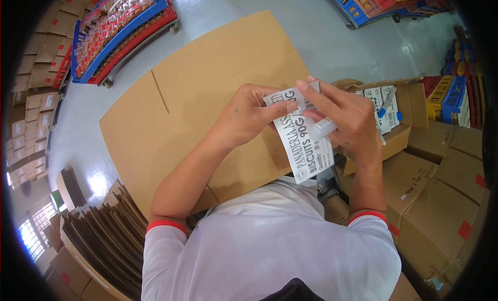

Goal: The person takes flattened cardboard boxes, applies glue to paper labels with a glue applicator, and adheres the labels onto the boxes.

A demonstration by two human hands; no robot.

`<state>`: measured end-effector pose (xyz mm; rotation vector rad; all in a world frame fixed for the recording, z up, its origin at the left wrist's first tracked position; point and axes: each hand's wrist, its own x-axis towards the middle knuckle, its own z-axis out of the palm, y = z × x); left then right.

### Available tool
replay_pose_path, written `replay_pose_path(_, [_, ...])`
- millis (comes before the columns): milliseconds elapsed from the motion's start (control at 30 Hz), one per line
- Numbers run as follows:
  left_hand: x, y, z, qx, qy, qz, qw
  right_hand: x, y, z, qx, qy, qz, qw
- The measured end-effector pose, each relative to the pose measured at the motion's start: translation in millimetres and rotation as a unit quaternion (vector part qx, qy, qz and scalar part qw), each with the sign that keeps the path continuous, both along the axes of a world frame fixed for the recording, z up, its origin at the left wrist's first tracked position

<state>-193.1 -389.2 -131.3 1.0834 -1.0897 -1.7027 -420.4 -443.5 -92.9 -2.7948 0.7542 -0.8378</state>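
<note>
A white printed label (305, 150), marked "PANADERIA ASS…" and "BISCUITS 90G", hangs tilted between my two hands over a flat cardboard sheet (207, 83). My left hand (249, 114) is closed on the label's upper left part, its thumb pressed on the front. Against the label's upper right side, my right hand (347, 112) has its fingers bent. A small white cylinder (322, 129), perhaps a glue tube, is held in that hand, its end pointing toward the label. The label's top is partly covered by my fingers.
An open carton (397, 140) with more printed labels (381, 106) stands at the right, beside closed cartons (441, 213). Folded cardboard (104, 233) is stacked at the lower left. Crates of packaged goods (122, 31) and coloured crates (358, 5) stand farther off.
</note>
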Motion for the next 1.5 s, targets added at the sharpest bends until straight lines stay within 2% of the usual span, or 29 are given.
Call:
replay_pose_path(100, [-1, 0, -5, -0.021, -0.035, 0.008, 0.999, 1, 1, 0, 0.013, -0.018, -0.006, 1.0])
replay_pose_path(500, [-1, 0, -3, -0.001, -0.014, 0.015, 1.0, -1, 1, -2, 0.013, -0.001, 0.003, 1.0])
replay_pose_path(567, [-1, 0, -1, -0.005, -0.028, 0.017, 0.999, 0, 2, -4, 0.089, -0.074, 0.001, 0.993])
replay_pose_path(600, [-1, 1, 1, -0.008, -0.041, 0.019, 0.999, 1, 3, -3, 0.089, -0.074, 0.001, 0.993])
replay_pose_path(633, [-3, 2, 2, -0.007, -0.041, 0.018, 0.999, 2, 4, 0, 0.137, -0.09, -0.016, 0.986])
replay_pose_path(667, [-6, 3, 4, -0.025, -0.068, 0.023, 0.997, 3, 5, 3, 0.184, -0.107, -0.033, 0.976])
replay_pose_path(733, [-8, 5, 7, -0.044, -0.095, 0.028, 0.994, 3, 1, 5, 0.18, -0.087, -0.039, 0.979])
replay_pose_path(800, [-8, 6, 9, -0.06, -0.181, 0.017, 0.982, 3, -3, 4, 0.175, -0.068, -0.045, 0.981])
replay_pose_path(933, [-9, 8, 8, -0.097, -0.184, 0.024, 0.978, 4, -6, 3, 0.181, -0.06, -0.018, 0.982])
replay_pose_path(1000, [-7, 7, 8, -0.166, -0.188, 0.032, 0.967, 5, -6, 4, 0.179, -0.059, -0.019, 0.982])
replay_pose_path(1133, [-8, 7, 15, -0.141, -0.234, 0.07, 0.959, 5, -7, 8, 0.192, -0.055, -0.018, 0.98])
replay_pose_path(1167, [-8, 5, 8, -0.256, -0.226, 0.103, 0.934, 5, -7, 9, 0.212, -0.053, -0.025, 0.975])
replay_pose_path(1200, [-7, 4, 6, -0.312, -0.219, 0.119, 0.917, 4, -7, 8, 0.212, -0.053, -0.025, 0.976])
replay_pose_path(1267, [-2, 4, 3, -0.387, -0.221, 0.133, 0.885, 4, -6, 4, 0.281, -0.138, -0.021, 0.949])
replay_pose_path(1300, [0, 5, 3, -0.406, -0.229, 0.129, 0.875, 4, -5, 3, 0.282, -0.138, -0.022, 0.949])
replay_pose_path(1333, [-3, 7, 4, -0.406, -0.228, 0.128, 0.876, 4, -3, 2, 0.356, -0.182, -0.024, 0.916])
replay_pose_path(1367, [-7, 11, 7, -0.357, -0.173, 0.165, 0.903, 4, -2, 2, 0.428, -0.224, -0.026, 0.875])
replay_pose_path(1400, [-10, 13, 8, -0.305, -0.118, 0.201, 0.924, 5, 2, 6, 0.427, -0.226, -0.027, 0.875])
replay_pose_path(1433, [-10, 12, 8, -0.305, -0.118, 0.2, 0.924, 9, 7, 14, 0.511, -0.222, -0.062, 0.828])
replay_pose_path(1467, [-9, 10, 6, -0.357, -0.148, 0.23, 0.893, 12, 11, 19, 0.589, -0.216, -0.096, 0.773])
replay_pose_path(1500, [-8, 10, 4, -0.405, -0.177, 0.259, 0.859, 12, 12, 15, 0.589, -0.216, -0.096, 0.773])
